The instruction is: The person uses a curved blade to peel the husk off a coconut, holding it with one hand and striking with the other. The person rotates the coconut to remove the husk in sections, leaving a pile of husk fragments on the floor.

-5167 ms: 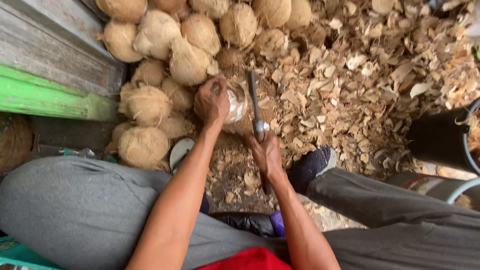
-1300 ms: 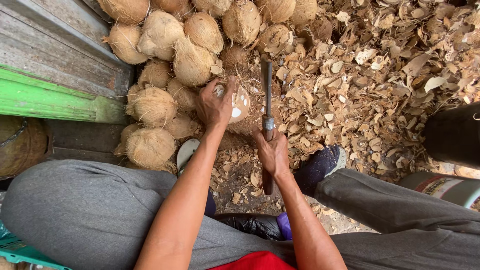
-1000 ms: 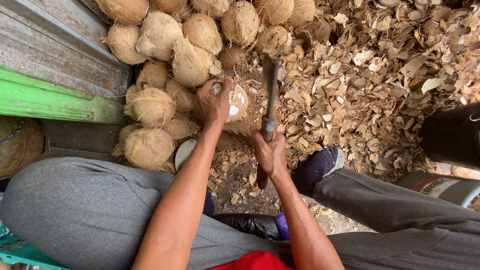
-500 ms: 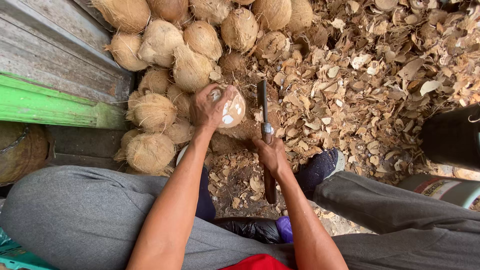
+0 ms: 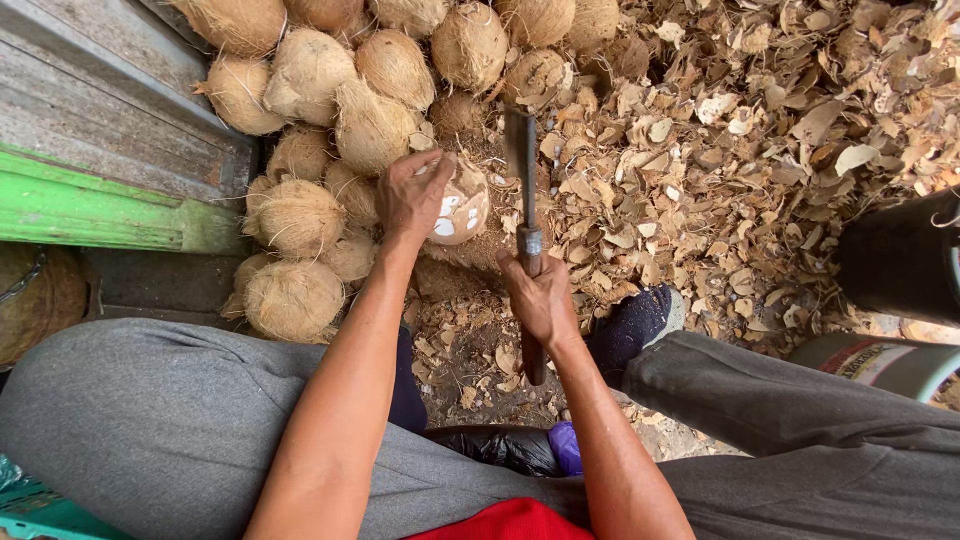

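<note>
Your left hand (image 5: 412,195) cups the partly peeled coconut (image 5: 455,205), fingers wrapped over its top. Your right hand (image 5: 540,297) is closed round the handle of the cleaver (image 5: 522,170), whose blade stands just right of that coconut, a narrow gap between them. Left of and beyond the coconut, the pile of husked coconuts (image 5: 330,120) crowds close. Right of it, the husk chips (image 5: 720,150) leave open ground.
</note>
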